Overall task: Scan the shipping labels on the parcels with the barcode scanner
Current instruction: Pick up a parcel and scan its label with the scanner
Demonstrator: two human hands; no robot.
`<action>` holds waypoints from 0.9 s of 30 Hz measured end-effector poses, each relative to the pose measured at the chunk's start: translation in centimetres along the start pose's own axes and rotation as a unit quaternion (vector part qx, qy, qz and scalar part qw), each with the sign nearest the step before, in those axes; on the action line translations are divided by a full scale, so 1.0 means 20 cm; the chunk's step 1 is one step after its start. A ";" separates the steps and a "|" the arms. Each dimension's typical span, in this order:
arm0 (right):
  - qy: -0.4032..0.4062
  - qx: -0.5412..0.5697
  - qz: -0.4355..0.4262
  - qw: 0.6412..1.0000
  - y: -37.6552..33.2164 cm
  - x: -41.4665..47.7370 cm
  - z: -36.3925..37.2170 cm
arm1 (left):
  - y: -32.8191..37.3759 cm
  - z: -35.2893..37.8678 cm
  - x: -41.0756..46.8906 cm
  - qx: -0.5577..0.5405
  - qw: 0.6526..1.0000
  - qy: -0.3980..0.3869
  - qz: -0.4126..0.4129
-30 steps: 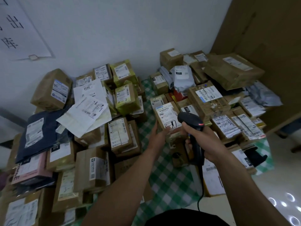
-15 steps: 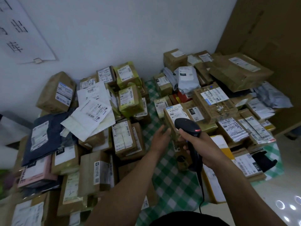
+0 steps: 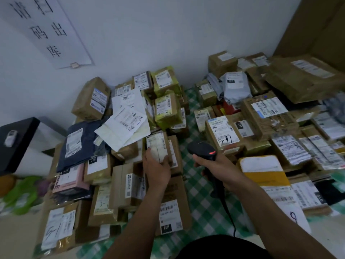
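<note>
1. Forearms (image 3: 134, 223) are reaching over the green-checked bench (image 3: 197, 200).
2. Right hand (image 3: 222, 170) is holding the black corded barcode scanner (image 3: 202, 149), grip wrapped fully round its handle, red light glowing.
3. Left hand (image 3: 156, 170) is lying on the small brown cardboard parcel with a white shipping label (image 3: 158, 143); whether its grip is curling round it, I cannot tell.
4. That parcel is sitting just left of the scanner head, long axis running away from the person; the nose is probably needing a leftward swing.
5. More labelled parcels (image 3: 93, 99) are crowding the white wall (image 3: 149, 34).
</note>
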State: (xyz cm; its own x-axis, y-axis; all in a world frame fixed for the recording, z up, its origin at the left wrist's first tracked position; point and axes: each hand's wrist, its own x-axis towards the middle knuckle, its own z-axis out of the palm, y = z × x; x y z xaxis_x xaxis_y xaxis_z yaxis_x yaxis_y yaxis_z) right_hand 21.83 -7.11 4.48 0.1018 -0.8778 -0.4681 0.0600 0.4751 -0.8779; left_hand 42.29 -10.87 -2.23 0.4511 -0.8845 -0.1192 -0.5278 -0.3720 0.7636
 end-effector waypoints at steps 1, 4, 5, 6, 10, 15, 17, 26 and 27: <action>-0.002 0.000 0.000 1.000 0.00 0.00 0.00 | 0.01 0.01 0.01 -0.026 0.999 -0.013 -0.018; -0.005 -0.002 0.003 1.000 -0.01 0.01 -0.01 | -0.04 0.05 0.07 -0.078 0.994 -0.024 -0.074; -0.006 0.000 0.002 1.000 -0.01 0.01 -0.01 | -0.04 0.06 0.08 -0.064 0.993 -0.033 -0.090; -0.004 0.001 0.002 1.000 -0.01 0.01 -0.01 | -0.03 0.07 0.09 -0.044 0.993 -0.050 -0.099; 0.005 0.000 0.004 1.000 0.00 0.02 -0.03 | 0.00 0.06 0.06 -0.041 0.993 -0.099 -0.054; 0.003 0.001 0.003 1.000 0.01 0.03 -0.05 | -0.01 0.07 -0.03 -0.042 0.995 -0.083 -0.039; 0.003 0.000 0.000 1.000 0.02 0.03 -0.06 | 0.00 0.05 -0.04 -0.057 0.994 -0.078 -0.048; 0.008 -0.005 -0.002 1.000 0.06 0.03 -0.08 | -0.06 0.11 0.02 -0.043 0.989 -0.138 -0.002; 0.011 -0.004 -0.001 1.000 0.05 0.03 -0.09 | -0.09 0.13 0.03 -0.050 0.989 -0.136 0.010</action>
State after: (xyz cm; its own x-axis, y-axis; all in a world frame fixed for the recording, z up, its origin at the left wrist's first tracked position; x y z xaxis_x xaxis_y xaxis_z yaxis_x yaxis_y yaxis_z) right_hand 20.20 -7.24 3.15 0.0804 -0.8797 -0.4686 0.0518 0.4732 -0.8794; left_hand 41.65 -11.45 -5.21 0.2238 -0.9393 -0.2600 -0.4552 -0.3366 0.8243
